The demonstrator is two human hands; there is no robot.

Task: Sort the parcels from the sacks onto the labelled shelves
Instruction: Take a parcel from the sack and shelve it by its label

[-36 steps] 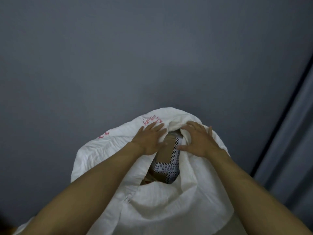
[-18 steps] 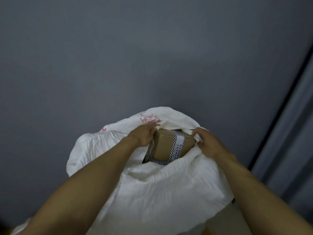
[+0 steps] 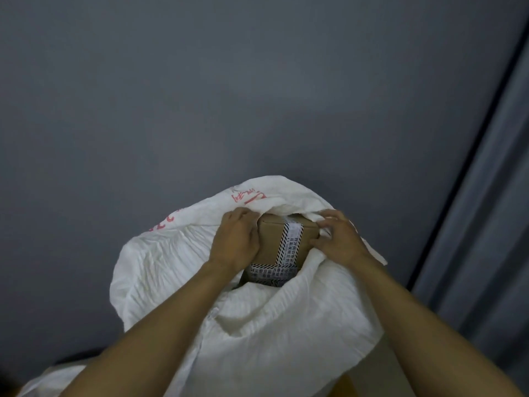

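- Step in hand: drawing a taped cardboard box (image 3: pixel 270 242) from the white sack (image 3: pixel 286 325); it sits in the sack's mouth.
- My left hand (image 3: pixel 236 239) curls round its left edge, and my right hand (image 3: pixel 340 239) pinches its right corner.
- Next, I'd lift it clear of the cloth.

- And in they come from the bottom edge: left forearm (image 3: pixel 160 325) and right forearm (image 3: pixel 415 319), both bare along all that shows; broad near the camera, slimmer toward the wrists
- Left hand (image 3: pixel 234 239) bare as well; its knuckles show as a row of soft bumps
- Right hand (image 3: pixel 340 239) bare too; slim fingers (image 3: pixel 329 217), nails too blurred to tell
- Wrists uncovered on both sides; dim light, so fine marks on the skin cannot be made out
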